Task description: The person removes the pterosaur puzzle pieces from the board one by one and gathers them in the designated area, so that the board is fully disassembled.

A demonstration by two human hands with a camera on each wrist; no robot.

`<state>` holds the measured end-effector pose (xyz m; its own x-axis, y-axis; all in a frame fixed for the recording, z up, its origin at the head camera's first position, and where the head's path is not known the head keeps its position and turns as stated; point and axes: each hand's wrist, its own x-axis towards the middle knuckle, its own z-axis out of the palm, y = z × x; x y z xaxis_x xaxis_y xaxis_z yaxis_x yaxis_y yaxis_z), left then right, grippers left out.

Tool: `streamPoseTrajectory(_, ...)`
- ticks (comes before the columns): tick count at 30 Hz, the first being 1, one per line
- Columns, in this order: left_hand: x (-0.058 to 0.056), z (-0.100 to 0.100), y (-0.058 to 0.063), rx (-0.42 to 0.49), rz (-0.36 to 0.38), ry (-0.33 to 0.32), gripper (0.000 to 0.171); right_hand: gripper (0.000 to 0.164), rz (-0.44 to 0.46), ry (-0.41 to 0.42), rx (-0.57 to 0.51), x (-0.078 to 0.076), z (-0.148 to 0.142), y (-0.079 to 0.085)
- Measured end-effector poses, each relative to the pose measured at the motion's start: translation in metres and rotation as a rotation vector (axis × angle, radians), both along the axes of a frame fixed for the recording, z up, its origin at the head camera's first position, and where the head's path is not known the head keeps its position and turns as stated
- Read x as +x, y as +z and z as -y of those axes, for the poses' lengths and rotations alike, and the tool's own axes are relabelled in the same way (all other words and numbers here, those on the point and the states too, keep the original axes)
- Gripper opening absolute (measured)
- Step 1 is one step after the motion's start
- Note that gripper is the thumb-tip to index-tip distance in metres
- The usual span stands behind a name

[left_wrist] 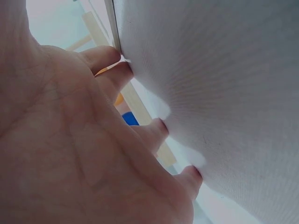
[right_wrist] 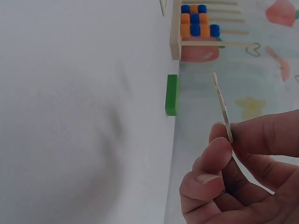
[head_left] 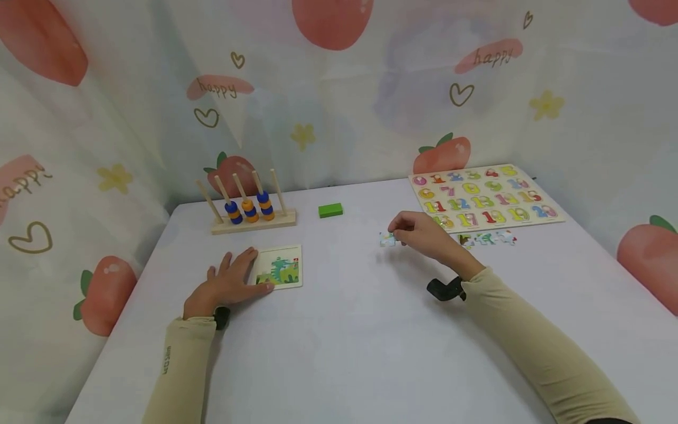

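Note:
A square wooden puzzle tray [head_left: 298, 268] with a green dinosaur picture lies flat on the table. My left hand [head_left: 225, 284] rests along its left side, fingers spread, with the thumb over the near edge; the fingertips [left_wrist: 161, 127] touch the tabletop in the left wrist view. Raised over the table, my right hand [head_left: 421, 234] pinches a light blue jigsaw piece [head_left: 387, 239] between thumb and fingers. Edge-on, this thin piece [right_wrist: 221, 105] shows in the right wrist view. Several more jigsaw pieces [head_left: 487, 238] lie in a row right of that hand.
A wooden peg stand [head_left: 254, 222] with blue and orange rings stands at the back left. A green block [head_left: 331, 210] lies at the back middle. The number puzzle board [head_left: 484, 197] lies at the back right, behind the loose pieces. A printed curtain [head_left: 344, 106] hangs behind.

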<state>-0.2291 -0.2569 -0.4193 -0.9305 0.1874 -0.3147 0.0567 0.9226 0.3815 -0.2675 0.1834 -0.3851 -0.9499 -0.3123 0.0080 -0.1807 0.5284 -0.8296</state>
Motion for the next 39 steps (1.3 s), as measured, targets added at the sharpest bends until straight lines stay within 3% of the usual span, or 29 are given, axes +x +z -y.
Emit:
streamPoseTrajectory(14, -0.001, -0.001, 0.004, -0.003, 0.022, 0.009, 0.114, 0.020, 0.031, -0.059, 0.046, 0.010, -0.037, 0.004)
streamPoseTrajectory(39, 0.000, -0.001, 0.011, -0.020, 0.056, -0.023, 0.113, 0.024, 0.066, -0.145, 0.157, 0.022, -0.122, -0.004)
